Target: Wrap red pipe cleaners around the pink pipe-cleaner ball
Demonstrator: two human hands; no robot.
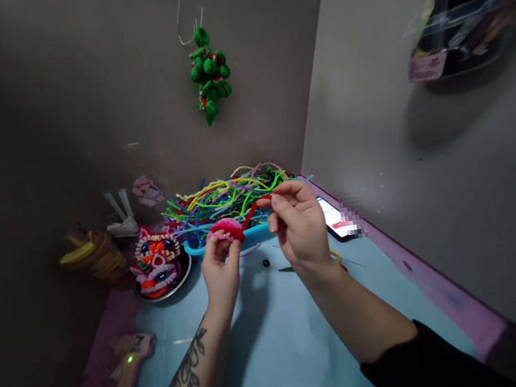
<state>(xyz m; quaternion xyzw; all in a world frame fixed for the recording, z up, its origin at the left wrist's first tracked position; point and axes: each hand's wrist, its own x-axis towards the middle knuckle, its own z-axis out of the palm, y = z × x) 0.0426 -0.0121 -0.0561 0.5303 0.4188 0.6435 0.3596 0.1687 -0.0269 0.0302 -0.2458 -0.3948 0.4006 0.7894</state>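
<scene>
My left hand [223, 266] is closed on a small pink and red pipe-cleaner piece [227, 228], held up above the table. From that piece a red pipe cleaner [251, 212] runs up and to the right. Its far end is pinched between the thumb and fingers of my right hand [298, 223]. Behind both hands lies a heap of many-coloured pipe cleaners [225, 198] in a blue tray [193, 248]. Scissors [337, 258] lie on the table, partly covered by my right hand and wrist. A small black bead-like thing [266, 263] sits between my hands.
On the left, a dark round dish [181, 281] holds fluffy orange, red and pink figures [157, 262]. A pink glue gun [130, 378] with a green light lies nearer. A phone [336, 218] rests at right. A green pipe-cleaner tree [210, 75] hangs on the wall.
</scene>
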